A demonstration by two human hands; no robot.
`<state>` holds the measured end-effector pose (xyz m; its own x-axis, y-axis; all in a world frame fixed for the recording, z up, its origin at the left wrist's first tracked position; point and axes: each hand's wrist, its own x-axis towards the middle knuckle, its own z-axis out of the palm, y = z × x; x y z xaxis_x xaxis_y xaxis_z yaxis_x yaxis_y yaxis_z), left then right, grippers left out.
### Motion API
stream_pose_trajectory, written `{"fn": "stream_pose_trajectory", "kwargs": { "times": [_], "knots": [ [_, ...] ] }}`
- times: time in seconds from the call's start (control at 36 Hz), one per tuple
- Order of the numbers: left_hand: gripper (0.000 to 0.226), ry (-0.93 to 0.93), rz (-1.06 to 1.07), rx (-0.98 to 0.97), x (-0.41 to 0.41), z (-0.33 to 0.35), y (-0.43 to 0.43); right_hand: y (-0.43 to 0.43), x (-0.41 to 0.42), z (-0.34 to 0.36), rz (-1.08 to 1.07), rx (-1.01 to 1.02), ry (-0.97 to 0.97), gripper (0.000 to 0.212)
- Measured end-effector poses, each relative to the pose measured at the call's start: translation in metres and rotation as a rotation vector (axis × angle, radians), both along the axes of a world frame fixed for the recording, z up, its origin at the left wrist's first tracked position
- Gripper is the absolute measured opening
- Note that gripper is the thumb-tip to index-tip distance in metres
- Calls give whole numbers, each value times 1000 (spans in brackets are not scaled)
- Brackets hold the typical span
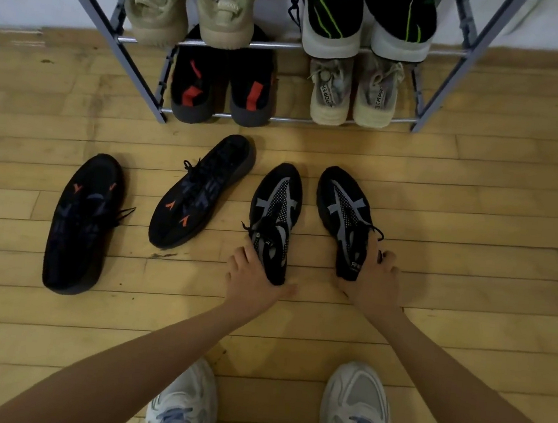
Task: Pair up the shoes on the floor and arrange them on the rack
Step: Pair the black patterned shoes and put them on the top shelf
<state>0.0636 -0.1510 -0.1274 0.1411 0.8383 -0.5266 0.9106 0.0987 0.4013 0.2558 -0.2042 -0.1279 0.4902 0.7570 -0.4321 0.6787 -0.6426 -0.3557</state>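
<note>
Two black shoes with grey stripes lie side by side on the wooden floor, toes toward the rack. My left hand (253, 277) grips the heel of the left striped shoe (276, 207). My right hand (375, 280) grips the heel of the right striped shoe (343, 211). To the left lie two black shoes with orange marks: one (80, 221) at the far left and one (200, 192) angled toward the rack. The grey metal shoe rack (131, 65) stands beyond them.
The rack's lower shelf holds a black-and-red pair (222, 84) and a beige pair (351, 95). Its upper shelf holds an olive pair (193, 2) and a black-and-green pair (367, 17). My feet in white sneakers (356, 415) stand at the bottom.
</note>
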Motion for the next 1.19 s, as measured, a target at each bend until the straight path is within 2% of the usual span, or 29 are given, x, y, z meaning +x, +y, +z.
{"fn": "stream_pose_trajectory", "kwargs": {
  "times": [0.06,0.11,0.19,0.25,0.33,0.39,0.44,0.5,0.56,0.67,0.86,1.0,1.19],
  "knots": [
    [132,50,-11,30,5,-2,-1,1,1,2,15,-43,-14,111],
    [120,44,1,72,6,0,-1,1,2,3,30,-59,-30,110],
    [118,-27,68,10,5,3,5,4,6,6,-18,-39,103,111],
    [120,-193,176,-79,4,9,13,8,10,13,-118,37,316,111],
    [98,-515,393,-195,12,36,24,18,12,32,-311,156,681,103],
    [87,-648,432,-215,20,59,32,25,11,49,-374,202,760,109],
    [85,-723,374,-190,25,82,37,27,12,70,-370,246,784,117],
    [89,-751,278,-140,28,103,41,26,15,92,-320,318,799,105],
    [92,-772,197,-72,30,127,45,24,20,114,-250,389,787,99],
    [98,-788,77,83,31,174,50,24,23,166,-169,543,665,100],
    [103,-718,6,412,26,257,58,32,24,260,-51,773,430,101],
    [115,-702,-5,477,19,307,78,51,23,316,-6,810,314,104],
    [113,-722,38,562,14,375,125,105,15,386,54,799,216,102]
  ]
}}
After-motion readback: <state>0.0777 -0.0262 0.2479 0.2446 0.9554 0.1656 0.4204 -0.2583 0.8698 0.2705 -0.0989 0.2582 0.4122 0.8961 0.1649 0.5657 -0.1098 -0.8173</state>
